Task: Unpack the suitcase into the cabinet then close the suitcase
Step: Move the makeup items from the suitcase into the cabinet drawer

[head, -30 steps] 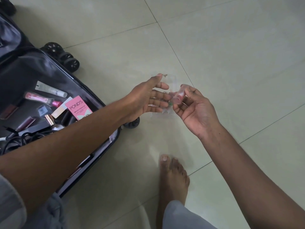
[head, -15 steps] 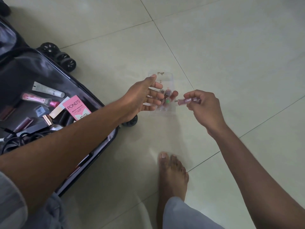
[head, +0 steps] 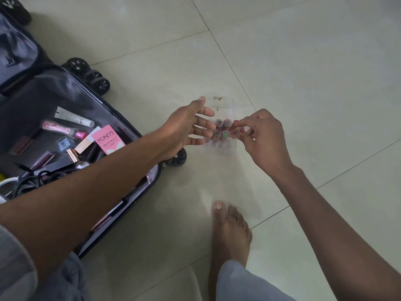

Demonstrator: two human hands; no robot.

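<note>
An open dark suitcase (head: 130, 124) lies on the floor at the left, with cosmetics inside: a pink Pond's box (head: 107, 139), a white tube (head: 73, 119), a pink gloss tube (head: 60, 128) and black cables (head: 36, 181). Over the tiles to its right, my left hand (head: 188, 127) holds a clear plastic organiser (head: 223, 109) from its left side, thumb on the top edge. Several small lipsticks (head: 221, 129) stand in its slots. My right hand (head: 262, 135) pinches a small pinkish lipstick (head: 244, 129) at the organiser's right edge.
Suitcase wheels (head: 95, 78) stick out at the case's right side. My bare foot (head: 230, 231) stands on the tiled floor (head: 303, 61) below the hands. Grey trouser fabric (head: 245, 285) shows at the bottom. No cabinet is in view.
My right hand has turned over and brought the lipstick left, from beside the organiser to its right edge among the other lipsticks. My left hand keeps holding the organiser.
</note>
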